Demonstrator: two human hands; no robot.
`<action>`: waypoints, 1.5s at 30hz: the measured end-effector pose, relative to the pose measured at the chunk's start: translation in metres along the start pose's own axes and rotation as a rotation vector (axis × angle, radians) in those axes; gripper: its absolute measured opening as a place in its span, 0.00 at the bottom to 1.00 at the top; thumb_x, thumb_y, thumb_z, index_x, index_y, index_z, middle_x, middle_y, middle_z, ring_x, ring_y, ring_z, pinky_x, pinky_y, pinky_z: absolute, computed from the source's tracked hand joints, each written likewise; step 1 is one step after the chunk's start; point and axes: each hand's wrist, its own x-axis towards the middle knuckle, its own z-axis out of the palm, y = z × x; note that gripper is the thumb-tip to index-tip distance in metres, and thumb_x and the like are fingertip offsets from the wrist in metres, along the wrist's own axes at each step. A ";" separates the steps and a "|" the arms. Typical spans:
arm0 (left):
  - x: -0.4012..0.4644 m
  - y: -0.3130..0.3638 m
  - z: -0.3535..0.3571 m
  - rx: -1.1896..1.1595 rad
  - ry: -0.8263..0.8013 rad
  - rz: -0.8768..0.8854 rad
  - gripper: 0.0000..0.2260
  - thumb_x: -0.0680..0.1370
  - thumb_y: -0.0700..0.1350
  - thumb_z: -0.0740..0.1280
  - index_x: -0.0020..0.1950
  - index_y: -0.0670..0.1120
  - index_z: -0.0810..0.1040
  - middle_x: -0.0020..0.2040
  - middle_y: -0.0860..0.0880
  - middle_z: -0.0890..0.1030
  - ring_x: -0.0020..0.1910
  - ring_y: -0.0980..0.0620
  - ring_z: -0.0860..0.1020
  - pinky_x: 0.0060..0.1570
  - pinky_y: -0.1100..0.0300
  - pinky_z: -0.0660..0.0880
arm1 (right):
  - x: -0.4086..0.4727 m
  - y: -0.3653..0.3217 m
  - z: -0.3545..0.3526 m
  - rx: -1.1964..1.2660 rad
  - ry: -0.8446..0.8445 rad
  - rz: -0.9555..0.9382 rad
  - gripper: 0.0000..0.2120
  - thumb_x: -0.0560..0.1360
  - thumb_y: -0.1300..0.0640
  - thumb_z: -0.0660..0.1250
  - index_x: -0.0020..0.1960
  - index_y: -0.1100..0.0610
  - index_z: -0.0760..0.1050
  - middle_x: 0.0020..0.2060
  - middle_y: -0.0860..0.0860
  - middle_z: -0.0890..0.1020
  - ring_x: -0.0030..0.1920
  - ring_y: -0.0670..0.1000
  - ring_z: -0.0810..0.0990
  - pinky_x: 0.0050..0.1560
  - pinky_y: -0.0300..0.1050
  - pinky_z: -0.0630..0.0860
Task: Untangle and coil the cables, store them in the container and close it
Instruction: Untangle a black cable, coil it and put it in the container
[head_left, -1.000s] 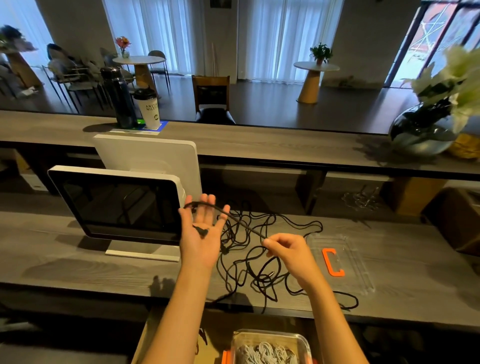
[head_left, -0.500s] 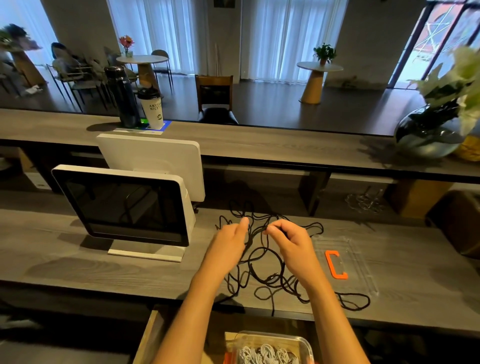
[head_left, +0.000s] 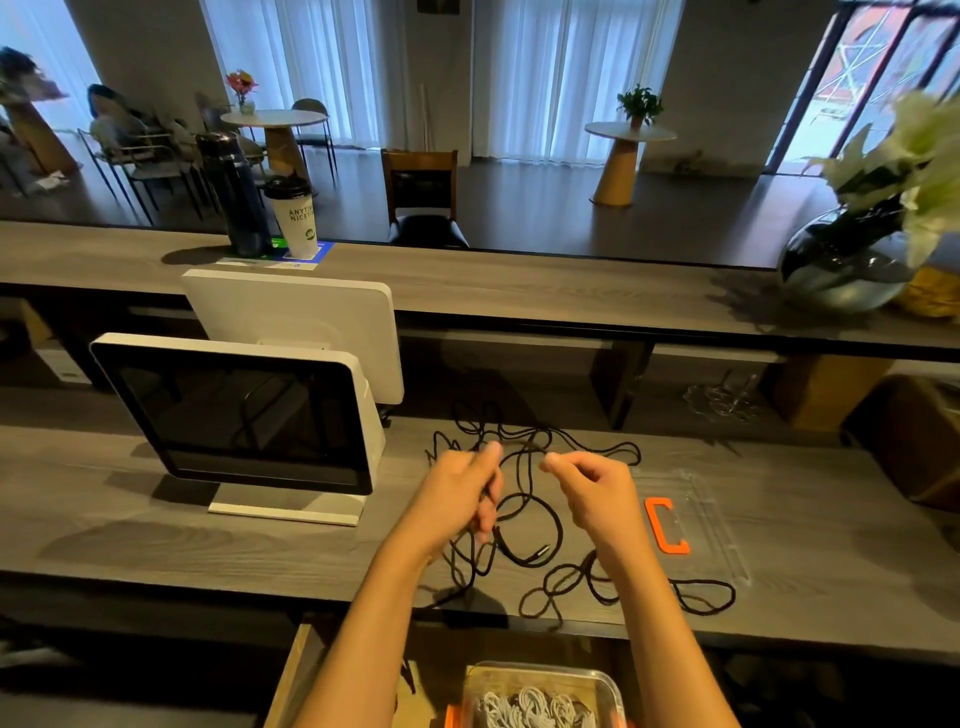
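A tangled black cable (head_left: 535, 519) lies in loops on the grey desk (head_left: 130, 535), with one plug end (head_left: 540, 552) free near the middle. My left hand (head_left: 457, 496) hovers over the left part of the tangle, its fingers curled round some strands. Just to the right, my right hand (head_left: 592, 493) pinches a strand between thumb and fingertips. A clear container (head_left: 597, 680) with coiled white cables inside sits below the desk edge. Its clear lid (head_left: 701, 499) with an orange clip (head_left: 667, 525) lies flat on the desk, right of my right hand.
A white point-of-sale screen (head_left: 244, 415) stands on the desk to the left. The container rests in an open wooden drawer (head_left: 296, 670). On the raised counter behind are a dark bottle (head_left: 234, 192), a paper cup (head_left: 296, 215) and a glass vase (head_left: 847, 265) at the right.
My left hand, raised palm-up with cable across it, turned over and came down onto the tangle. My right hand moved forward to meet it, and both now hold strands close together.
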 end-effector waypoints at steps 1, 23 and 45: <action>0.003 -0.002 -0.003 -0.060 0.153 -0.019 0.22 0.84 0.56 0.55 0.44 0.42 0.79 0.30 0.47 0.80 0.30 0.47 0.81 0.34 0.55 0.80 | 0.000 0.002 -0.002 -0.010 -0.013 0.011 0.09 0.78 0.55 0.69 0.43 0.57 0.84 0.24 0.45 0.72 0.25 0.40 0.67 0.27 0.32 0.65; 0.012 -0.005 -0.004 0.322 0.372 -0.046 0.22 0.85 0.56 0.55 0.49 0.44 0.82 0.35 0.49 0.80 0.35 0.54 0.77 0.35 0.62 0.70 | -0.005 -0.019 0.004 -0.182 -0.150 -0.252 0.08 0.80 0.57 0.66 0.45 0.50 0.83 0.39 0.46 0.84 0.42 0.44 0.81 0.44 0.36 0.75; 0.010 -0.012 -0.010 -0.345 0.439 -0.037 0.20 0.85 0.53 0.54 0.57 0.41 0.80 0.41 0.43 0.86 0.43 0.46 0.86 0.43 0.56 0.83 | 0.001 0.007 -0.007 -0.167 -0.089 0.075 0.13 0.79 0.50 0.68 0.40 0.54 0.84 0.23 0.45 0.71 0.25 0.42 0.68 0.28 0.34 0.67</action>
